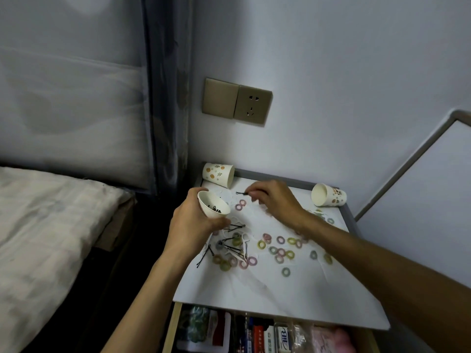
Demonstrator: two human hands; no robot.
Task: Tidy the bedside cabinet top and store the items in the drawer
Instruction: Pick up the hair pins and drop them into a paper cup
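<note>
The left hand (193,222) has its grip curled round a paper cup (213,207), held tilted above the far left part of the tabletop (293,296), with a few dark pins inside. The right hand (277,202) pinches one black hairpin (242,193) between thumb and fingertips, just right of the cup's mouth and a little farther back. The step in hand looks like dropping this pin into the cup. To do it well, bring the pin over the open mouth before letting go, and point it end-down so it slides in rather than bridging the rim. More loose hairpins (233,247) lie tangled among coloured hair ties (280,247) nearer, so each is best lifted singly. The drawer (171,327) stands open below the near edge.
</note>
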